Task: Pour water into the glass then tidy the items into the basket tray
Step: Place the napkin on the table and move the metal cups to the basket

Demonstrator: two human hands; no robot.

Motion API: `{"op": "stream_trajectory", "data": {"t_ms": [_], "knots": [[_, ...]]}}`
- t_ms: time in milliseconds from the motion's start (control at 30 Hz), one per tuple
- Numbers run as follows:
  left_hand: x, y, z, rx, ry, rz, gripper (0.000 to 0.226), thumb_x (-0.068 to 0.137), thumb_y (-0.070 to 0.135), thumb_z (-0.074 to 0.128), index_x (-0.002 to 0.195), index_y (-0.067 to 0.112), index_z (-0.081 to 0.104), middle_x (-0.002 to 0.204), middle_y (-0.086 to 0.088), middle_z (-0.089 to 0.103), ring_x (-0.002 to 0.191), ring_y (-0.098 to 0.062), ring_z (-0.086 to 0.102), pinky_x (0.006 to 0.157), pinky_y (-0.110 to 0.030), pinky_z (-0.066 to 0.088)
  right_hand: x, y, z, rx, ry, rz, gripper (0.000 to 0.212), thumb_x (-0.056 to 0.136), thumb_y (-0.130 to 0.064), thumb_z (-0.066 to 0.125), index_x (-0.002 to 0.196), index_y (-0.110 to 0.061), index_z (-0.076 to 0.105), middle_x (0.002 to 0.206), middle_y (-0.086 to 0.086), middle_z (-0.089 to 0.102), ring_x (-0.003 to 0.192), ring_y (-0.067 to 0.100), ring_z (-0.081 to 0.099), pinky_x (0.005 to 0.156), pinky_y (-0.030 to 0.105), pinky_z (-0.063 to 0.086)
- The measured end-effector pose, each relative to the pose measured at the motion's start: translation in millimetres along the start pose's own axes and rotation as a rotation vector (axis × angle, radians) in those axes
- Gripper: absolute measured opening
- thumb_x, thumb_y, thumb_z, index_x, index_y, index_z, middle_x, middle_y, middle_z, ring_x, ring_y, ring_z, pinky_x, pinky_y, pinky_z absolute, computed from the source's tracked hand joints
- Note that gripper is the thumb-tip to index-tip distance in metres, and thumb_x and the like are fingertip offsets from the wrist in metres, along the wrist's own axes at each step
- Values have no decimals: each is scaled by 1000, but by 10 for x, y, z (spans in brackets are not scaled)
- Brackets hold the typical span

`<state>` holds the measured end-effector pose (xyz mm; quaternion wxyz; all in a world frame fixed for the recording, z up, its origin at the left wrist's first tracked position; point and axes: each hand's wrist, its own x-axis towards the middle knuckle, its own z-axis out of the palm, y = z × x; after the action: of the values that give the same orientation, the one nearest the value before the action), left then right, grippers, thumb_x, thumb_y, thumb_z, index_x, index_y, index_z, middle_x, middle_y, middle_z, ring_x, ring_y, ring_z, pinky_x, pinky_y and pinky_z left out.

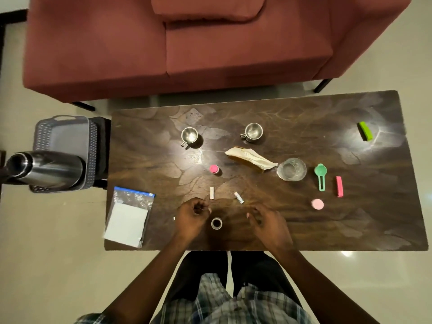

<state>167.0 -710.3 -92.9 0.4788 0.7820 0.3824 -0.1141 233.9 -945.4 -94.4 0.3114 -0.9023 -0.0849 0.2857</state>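
A clear glass (291, 169) stands right of centre on the dark wooden table (350, 230). Left of the table, a steel flask (45, 169) lies on its side across a grey basket tray (67, 136) that sits on a stool. My left hand (191, 217) and my right hand (268, 224) hover over the table's near edge with loosely curled fingers that hold nothing. A small tape roll (216, 223) sits between them. Two small white strips (211, 192) (239, 197) lie just beyond my hands.
Two steel mugs (189, 136) (253, 132), a folded cloth (250, 157), a pink cap (214, 169), a green scoop (320, 175), pink clip (339, 186), pink disc (317, 204), green clip (365, 130) and a zip bag (128, 217) lie on the table. A red sofa (187, 43) stands behind.
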Motion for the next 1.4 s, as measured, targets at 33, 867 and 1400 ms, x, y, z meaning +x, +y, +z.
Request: {"op": "stream_trajectory", "data": {"t_ms": [33, 867, 1400], "knots": [[-27, -45, -52, -3, 3, -5, 19, 82, 4, 81, 82, 23, 75, 80, 10, 76, 70, 2, 68, 72, -19, 54, -12, -35, 39, 14, -5, 2, 24, 95, -40, 64, 117, -32, 70, 108, -11, 80, 102, 13, 77, 87, 43, 62], [207, -799, -1670, -61, -60, 73, 18, 89, 9, 75, 91, 27, 75, 92, 12, 77, 82, 4, 69, 78, -18, 52, -187, -1377, 1046, 435, 129, 134, 18, 96, -7, 74, 109, -18, 80, 100, -11, 82, 92, 0, 76, 94, 30, 62], [1545, -384, -926, -128, 51, 152, 27, 84, 10, 75, 100, 31, 70, 100, 7, 76, 87, -14, 72, 87, -41, 62, 1542, -856, 136, 225, 476, 28, 33, 93, -11, 76, 125, -16, 73, 119, -7, 67, 103, 3, 61, 88, 5, 41]]}}
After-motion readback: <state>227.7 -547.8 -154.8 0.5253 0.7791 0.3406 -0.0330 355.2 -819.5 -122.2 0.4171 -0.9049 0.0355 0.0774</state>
